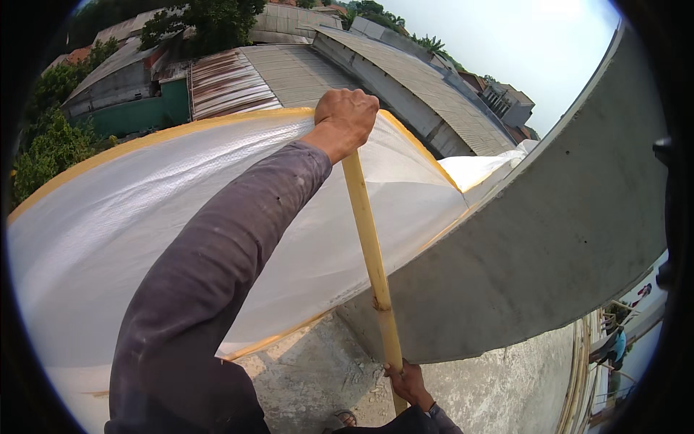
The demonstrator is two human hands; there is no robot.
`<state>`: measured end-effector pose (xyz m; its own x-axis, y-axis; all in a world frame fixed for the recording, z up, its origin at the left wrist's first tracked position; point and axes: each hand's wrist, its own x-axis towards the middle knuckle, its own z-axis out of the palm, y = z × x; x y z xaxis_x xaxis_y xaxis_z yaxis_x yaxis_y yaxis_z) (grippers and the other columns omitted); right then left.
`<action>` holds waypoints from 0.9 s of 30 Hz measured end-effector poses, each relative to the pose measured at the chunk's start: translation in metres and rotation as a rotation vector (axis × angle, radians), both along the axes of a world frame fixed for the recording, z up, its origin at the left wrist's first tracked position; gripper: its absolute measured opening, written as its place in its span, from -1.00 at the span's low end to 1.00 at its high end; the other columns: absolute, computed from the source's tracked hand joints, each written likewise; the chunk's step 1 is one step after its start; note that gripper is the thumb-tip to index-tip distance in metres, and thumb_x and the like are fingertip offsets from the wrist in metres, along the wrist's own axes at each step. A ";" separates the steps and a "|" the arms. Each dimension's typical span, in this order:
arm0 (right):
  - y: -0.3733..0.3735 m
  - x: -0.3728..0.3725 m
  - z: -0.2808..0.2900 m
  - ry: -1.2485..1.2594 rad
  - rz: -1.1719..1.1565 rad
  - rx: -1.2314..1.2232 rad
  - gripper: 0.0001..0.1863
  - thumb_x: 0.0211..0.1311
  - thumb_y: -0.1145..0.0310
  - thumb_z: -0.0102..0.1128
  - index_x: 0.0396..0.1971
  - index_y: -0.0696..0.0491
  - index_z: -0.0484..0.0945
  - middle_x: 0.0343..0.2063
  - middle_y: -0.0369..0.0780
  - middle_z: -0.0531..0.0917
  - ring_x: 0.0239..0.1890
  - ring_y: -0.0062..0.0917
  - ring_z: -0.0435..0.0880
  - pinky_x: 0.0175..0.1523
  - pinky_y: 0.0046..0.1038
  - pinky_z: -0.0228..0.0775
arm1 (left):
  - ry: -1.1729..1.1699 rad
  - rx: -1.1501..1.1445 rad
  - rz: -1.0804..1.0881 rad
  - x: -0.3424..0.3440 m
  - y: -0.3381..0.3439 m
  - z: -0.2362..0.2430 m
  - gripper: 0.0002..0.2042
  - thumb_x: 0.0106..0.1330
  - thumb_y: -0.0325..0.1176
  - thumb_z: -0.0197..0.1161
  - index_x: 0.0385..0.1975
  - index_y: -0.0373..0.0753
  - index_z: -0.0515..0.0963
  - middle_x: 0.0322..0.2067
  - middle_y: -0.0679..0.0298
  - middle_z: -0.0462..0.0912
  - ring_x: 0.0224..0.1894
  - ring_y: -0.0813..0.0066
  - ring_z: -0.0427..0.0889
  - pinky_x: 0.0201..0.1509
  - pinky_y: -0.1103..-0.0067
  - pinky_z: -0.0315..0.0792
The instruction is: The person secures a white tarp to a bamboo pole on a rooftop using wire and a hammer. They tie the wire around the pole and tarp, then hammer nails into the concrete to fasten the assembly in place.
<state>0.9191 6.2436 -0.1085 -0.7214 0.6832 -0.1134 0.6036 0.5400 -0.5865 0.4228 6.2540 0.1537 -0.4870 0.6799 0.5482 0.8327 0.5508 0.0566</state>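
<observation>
A pale yellow bamboo pole (369,239) stands slightly tilted in front of me. My left hand (345,119) is closed round its upper end, at the yellow edge of a translucent white plastic sheet (181,195). Whether the fingers also grip the sheet is hidden. Lower down, my right hand (410,384) wraps round the same pole, below a joint in the bamboo. The sheet spreads to the left behind the pole and my left arm, its upper edge level with my left fist. The pole's foot is hidden below my right hand.
A smooth grey concrete wall (528,231) rises on the right, close to the pole. Rough concrete floor (311,376) lies below, with part of a foot in a sandal (345,418). Several long poles (577,369) and a person (616,349) are at the far right. Roofs (289,69) lie beyond the sheet.
</observation>
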 end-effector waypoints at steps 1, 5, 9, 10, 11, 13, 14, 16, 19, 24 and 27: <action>0.000 0.001 0.000 -0.070 -0.031 -0.028 -0.53 0.42 -0.01 0.21 -0.25 0.20 0.63 -0.55 -0.07 0.72 -0.42 -0.17 0.77 -0.25 -0.23 0.59 | -0.029 0.001 0.007 -0.012 0.009 -0.016 -0.83 0.38 -0.25 0.27 -0.34 -0.12 0.77 -0.39 0.20 0.79 -0.31 0.27 0.82 -0.29 0.40 0.69; -0.003 0.004 -0.003 -0.276 -0.112 -0.023 -0.45 0.40 -0.08 0.22 -0.16 0.22 0.64 -0.53 -0.06 0.74 -0.39 -0.19 0.80 -0.23 -0.28 0.60 | -0.113 0.013 0.010 -0.062 0.036 -0.083 -0.85 0.31 -0.38 0.25 -0.29 -0.11 0.78 -0.35 0.20 0.80 -0.24 0.25 0.82 -0.24 0.40 0.69; -0.010 0.007 -0.011 -0.343 -0.104 0.059 -0.47 0.38 -0.08 0.25 -0.24 0.21 0.65 -0.62 0.00 0.66 -0.49 -0.02 0.73 -0.33 -0.15 0.56 | -0.304 -0.061 0.032 -0.066 0.059 -0.135 -0.86 0.33 -0.37 0.26 -0.28 -0.15 0.77 -0.33 0.21 0.80 -0.24 0.27 0.82 -0.26 0.41 0.69; -0.012 0.010 -0.014 -0.350 -0.101 0.072 -0.47 0.37 -0.07 0.25 -0.25 0.21 0.65 -0.63 0.01 0.66 -0.49 -0.01 0.73 -0.33 -0.15 0.56 | -0.337 -0.068 0.060 -0.062 0.063 -0.147 -0.87 0.34 -0.37 0.26 -0.28 -0.16 0.76 -0.33 0.22 0.81 -0.24 0.29 0.83 -0.27 0.42 0.70; -0.015 0.013 -0.017 -0.357 -0.097 0.082 -0.47 0.37 -0.07 0.26 -0.26 0.21 0.64 -0.63 0.01 0.65 -0.50 -0.01 0.73 -0.34 -0.14 0.55 | -0.354 -0.023 0.038 -0.058 0.063 -0.161 -0.87 0.33 -0.38 0.25 -0.28 -0.17 0.74 -0.35 0.20 0.80 -0.26 0.27 0.82 -0.29 0.40 0.69; -0.019 0.022 -0.022 -0.406 -0.091 0.072 -0.48 0.36 -0.07 0.27 -0.27 0.21 0.64 -0.65 0.05 0.63 -0.52 0.03 0.71 -0.37 -0.11 0.53 | -0.383 0.056 -0.032 -0.057 0.060 -0.180 -0.87 0.32 -0.39 0.22 -0.28 -0.19 0.72 -0.38 0.17 0.78 -0.30 0.23 0.82 -0.33 0.38 0.67; -0.021 0.028 -0.025 -0.437 -0.097 0.056 -0.48 0.36 -0.07 0.28 -0.27 0.20 0.64 -0.66 0.06 0.63 -0.52 0.04 0.71 -0.38 -0.11 0.53 | -0.412 0.052 -0.089 -0.061 0.057 -0.187 -0.86 0.28 -0.43 0.18 -0.28 -0.22 0.68 -0.41 0.12 0.76 -0.34 0.19 0.80 -0.36 0.34 0.64; -0.025 0.038 -0.031 -0.485 -0.089 0.053 -0.47 0.35 -0.09 0.27 -0.28 0.20 0.63 -0.66 0.07 0.63 -0.52 0.04 0.70 -0.37 -0.09 0.53 | -0.497 0.132 -0.138 -0.064 0.052 -0.190 -0.85 0.28 -0.40 0.17 -0.35 -0.25 0.68 -0.43 0.06 0.74 -0.35 0.11 0.77 -0.33 0.27 0.62; -0.032 0.050 -0.038 -0.553 -0.115 0.061 -0.43 0.35 -0.13 0.25 -0.28 0.20 0.62 -0.66 0.07 0.63 -0.52 0.04 0.70 -0.35 -0.06 0.53 | -0.460 0.053 -0.312 -0.046 0.055 -0.181 -0.81 0.31 -0.33 0.21 -0.38 -0.28 0.70 -0.46 0.04 0.74 -0.39 0.05 0.75 -0.35 0.24 0.61; -0.034 0.056 -0.048 -0.619 -0.142 0.078 -0.36 0.37 -0.23 0.16 -0.25 0.19 0.63 -0.61 0.07 0.67 -0.48 0.06 0.70 -0.31 -0.04 0.54 | -0.394 0.015 -0.232 0.000 0.075 -0.141 -0.76 0.37 -0.23 0.28 -0.39 -0.27 0.72 -0.52 0.08 0.73 -0.49 0.20 0.77 -0.50 0.30 0.63; -0.034 0.051 -0.051 -0.580 -0.165 0.030 -0.36 0.37 -0.25 0.15 -0.22 0.16 0.64 -0.57 0.06 0.69 -0.44 0.07 0.72 -0.27 -0.04 0.55 | -0.330 0.216 -0.209 -0.020 0.074 -0.096 -0.78 0.38 -0.26 0.27 -0.41 -0.26 0.72 -0.55 0.10 0.73 -0.51 0.29 0.76 -0.50 0.35 0.63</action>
<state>0.9700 6.2094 -0.1591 -0.4316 0.7900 -0.4354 0.8978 0.4231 -0.1223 0.4025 6.3281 0.0576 -0.5235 0.6696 0.5268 0.8433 0.3188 0.4327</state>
